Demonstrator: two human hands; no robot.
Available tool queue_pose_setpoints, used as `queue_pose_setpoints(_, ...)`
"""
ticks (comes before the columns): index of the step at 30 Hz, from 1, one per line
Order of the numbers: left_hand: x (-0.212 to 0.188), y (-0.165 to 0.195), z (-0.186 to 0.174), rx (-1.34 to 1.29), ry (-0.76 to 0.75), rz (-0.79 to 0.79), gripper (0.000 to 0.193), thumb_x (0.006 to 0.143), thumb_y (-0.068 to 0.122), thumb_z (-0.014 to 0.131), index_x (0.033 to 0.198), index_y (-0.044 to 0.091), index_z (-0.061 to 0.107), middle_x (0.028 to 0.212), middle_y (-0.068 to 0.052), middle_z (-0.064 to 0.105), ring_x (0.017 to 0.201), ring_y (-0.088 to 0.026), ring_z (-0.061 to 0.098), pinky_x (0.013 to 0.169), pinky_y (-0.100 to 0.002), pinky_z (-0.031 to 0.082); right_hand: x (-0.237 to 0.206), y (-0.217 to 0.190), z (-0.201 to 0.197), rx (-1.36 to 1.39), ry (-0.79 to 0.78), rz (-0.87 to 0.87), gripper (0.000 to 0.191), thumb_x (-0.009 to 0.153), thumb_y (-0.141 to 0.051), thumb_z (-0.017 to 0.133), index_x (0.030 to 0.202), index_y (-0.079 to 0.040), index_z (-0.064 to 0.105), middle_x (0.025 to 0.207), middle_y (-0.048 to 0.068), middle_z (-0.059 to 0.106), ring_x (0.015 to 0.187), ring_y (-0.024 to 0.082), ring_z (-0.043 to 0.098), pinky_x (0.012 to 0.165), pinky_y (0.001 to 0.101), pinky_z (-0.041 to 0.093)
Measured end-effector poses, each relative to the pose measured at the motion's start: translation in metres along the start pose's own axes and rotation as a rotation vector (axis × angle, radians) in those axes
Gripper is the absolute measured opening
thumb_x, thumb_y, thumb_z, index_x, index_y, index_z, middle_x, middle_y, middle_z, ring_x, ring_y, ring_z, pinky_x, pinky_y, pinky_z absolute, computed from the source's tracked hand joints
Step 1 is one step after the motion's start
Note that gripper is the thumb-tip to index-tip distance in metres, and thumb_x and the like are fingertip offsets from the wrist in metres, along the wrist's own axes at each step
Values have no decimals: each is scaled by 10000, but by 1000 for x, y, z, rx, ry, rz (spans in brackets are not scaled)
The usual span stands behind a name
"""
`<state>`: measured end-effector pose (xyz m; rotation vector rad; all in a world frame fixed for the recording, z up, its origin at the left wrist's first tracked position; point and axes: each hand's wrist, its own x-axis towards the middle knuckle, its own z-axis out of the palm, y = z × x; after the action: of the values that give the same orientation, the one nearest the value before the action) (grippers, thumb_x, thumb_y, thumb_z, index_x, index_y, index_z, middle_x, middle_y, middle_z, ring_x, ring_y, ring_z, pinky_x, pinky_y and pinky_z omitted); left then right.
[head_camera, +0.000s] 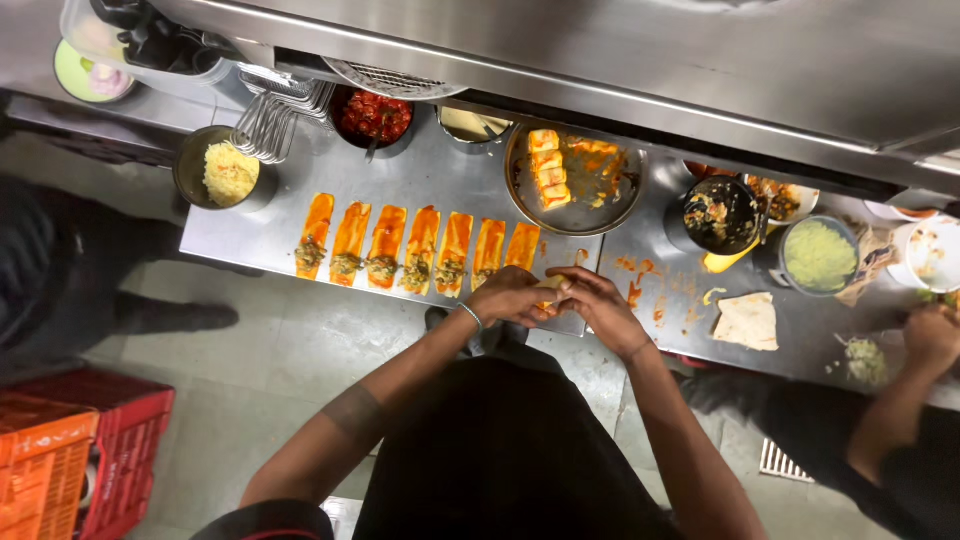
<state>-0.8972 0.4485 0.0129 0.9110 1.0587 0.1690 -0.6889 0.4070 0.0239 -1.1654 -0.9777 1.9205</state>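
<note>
Your left hand (510, 297) and right hand (597, 305) meet at the near edge of the steel worktop (420, 190), just right of centre frame, both clenched in a shared grip on one sauced strip (552, 284), apparently rolling it closed over its filling. The other orange strips (420, 248) lie flat in a row to the left, each with filling at its near end, within easy reach. A round tray (590, 215) of sauced pieces sits just behind. At the right edge, another person's hand (932, 335) works near a folded flatbread (748, 321). Red crates (80, 450) stand on the tiled floor, lower left.
</note>
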Motion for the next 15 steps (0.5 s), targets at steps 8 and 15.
queue_pose_setpoints(8,7,8,31,-16,188,116,769,785,381,818,1293,-107,510,964,-190,775,832,-209,787,667,-317,670,7,7,-38,243,-187,22,345,1050,-210,607,1341,-25,599,1113,76,688,1024,165,639,874,333,519)
queue_pose_setpoints(15,12,-5,43,-244,283,131,870,802,411,791,1421,-27,364,1013,-155,768,907,-203,758,781,-351,626,34,-43,-49,146,-122,28,329,1004,-171,599,1299,-32,647,1195,94,715,1025,179,675,828,327,544)
